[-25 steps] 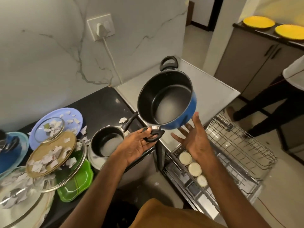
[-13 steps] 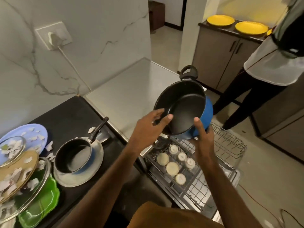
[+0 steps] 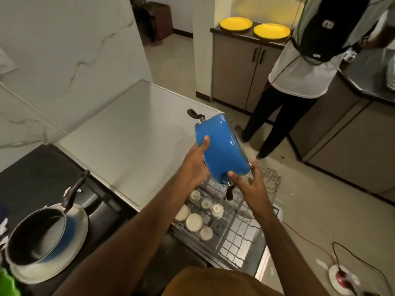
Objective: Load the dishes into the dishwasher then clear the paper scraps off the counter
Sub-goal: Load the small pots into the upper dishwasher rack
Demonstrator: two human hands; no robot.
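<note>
Both my hands hold a blue pot (image 3: 222, 146) with black handles, turned so its blue outside faces me, above the pulled-out dishwasher rack (image 3: 241, 229). My left hand (image 3: 195, 165) grips its left side with the thumb on the rim. My right hand (image 3: 248, 184) holds its lower edge, thumb pressed on the blue wall. Several white cups and bowls (image 3: 197, 214) sit upside down in the rack's near left part. A small black saucepan (image 3: 36, 233) with a long handle stands on a grey plate (image 3: 80, 227) on the dark counter at the left.
A grey steel worktop (image 3: 128, 133) lies left of the rack. Another person (image 3: 299, 82) stands close behind the rack at the right. Two yellow plates (image 3: 254, 27) rest on a far cabinet. A green dish edge (image 3: 7, 283) shows bottom left. Cables and a socket (image 3: 342, 276) lie on the floor.
The pot has been flipped from open side facing me to blue outside facing me, and lowered over the rack. My view has swung right, dropping the littered plates from sight.
</note>
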